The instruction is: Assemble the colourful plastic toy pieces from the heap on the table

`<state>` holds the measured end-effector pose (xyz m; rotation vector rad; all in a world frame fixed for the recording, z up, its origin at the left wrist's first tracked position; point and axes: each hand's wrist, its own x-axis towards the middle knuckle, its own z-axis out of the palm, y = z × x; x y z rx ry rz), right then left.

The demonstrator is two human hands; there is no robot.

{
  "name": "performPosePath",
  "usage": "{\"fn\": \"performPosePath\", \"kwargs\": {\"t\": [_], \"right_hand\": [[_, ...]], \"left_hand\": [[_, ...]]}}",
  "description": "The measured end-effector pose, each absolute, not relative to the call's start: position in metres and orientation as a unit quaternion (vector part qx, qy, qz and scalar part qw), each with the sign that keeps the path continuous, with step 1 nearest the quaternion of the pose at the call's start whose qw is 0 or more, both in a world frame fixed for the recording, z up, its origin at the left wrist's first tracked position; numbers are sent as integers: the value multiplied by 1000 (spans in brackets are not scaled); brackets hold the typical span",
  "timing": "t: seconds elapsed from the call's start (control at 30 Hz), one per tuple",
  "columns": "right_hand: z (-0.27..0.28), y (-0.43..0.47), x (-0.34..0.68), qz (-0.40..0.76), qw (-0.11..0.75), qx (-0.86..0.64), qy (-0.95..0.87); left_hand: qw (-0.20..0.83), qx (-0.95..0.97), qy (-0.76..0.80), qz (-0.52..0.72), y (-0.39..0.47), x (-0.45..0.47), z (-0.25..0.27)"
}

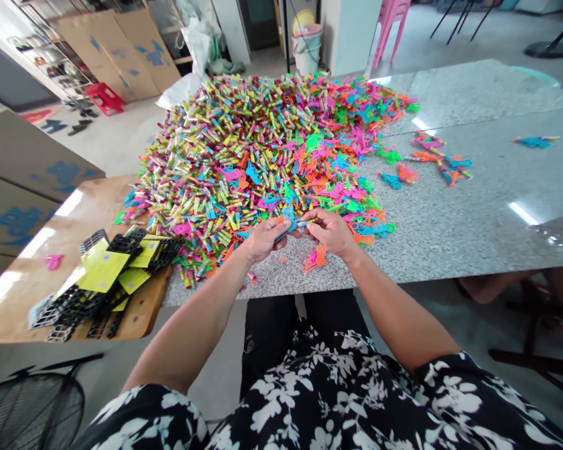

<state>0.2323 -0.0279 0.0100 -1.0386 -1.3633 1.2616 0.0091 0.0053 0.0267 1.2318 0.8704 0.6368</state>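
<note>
Near the table's front edge, my left hand [266, 239] is closed on a blue plastic toy gun [288, 226]. My right hand [329, 231] pinches a small tube [303, 224] against the toy gun's right end; whether it sits inside is too small to tell. Just beyond both hands rises a big pile of small yellow-and-red tubes [216, 137]. Pink, orange, green and blue toy guns [328, 169] are heaped along its right side. An orange and pink toy gun pair [315, 259] lies below my right hand.
A grey speckled table [488, 219] carries the pile, with several toy guns with tubes [443, 161] at right. On the wooden table [9, 306] at left lie black plastic racks with yellow cards [107, 275]. A fan [32, 406] stands lower left. Another person's leg [495, 287] shows at right.
</note>
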Motion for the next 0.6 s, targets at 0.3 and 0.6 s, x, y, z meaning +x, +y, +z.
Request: {"fn": "performPosePath", "kwargs": {"t": [0.3, 0.6], "right_hand": [[10, -27, 268, 522, 452, -434, -579], [1, 18, 294, 351, 597, -557, -459]], "left_hand": [[663, 571, 463, 140, 6, 22, 25], [224, 798, 559, 17, -56, 72, -4]]}}
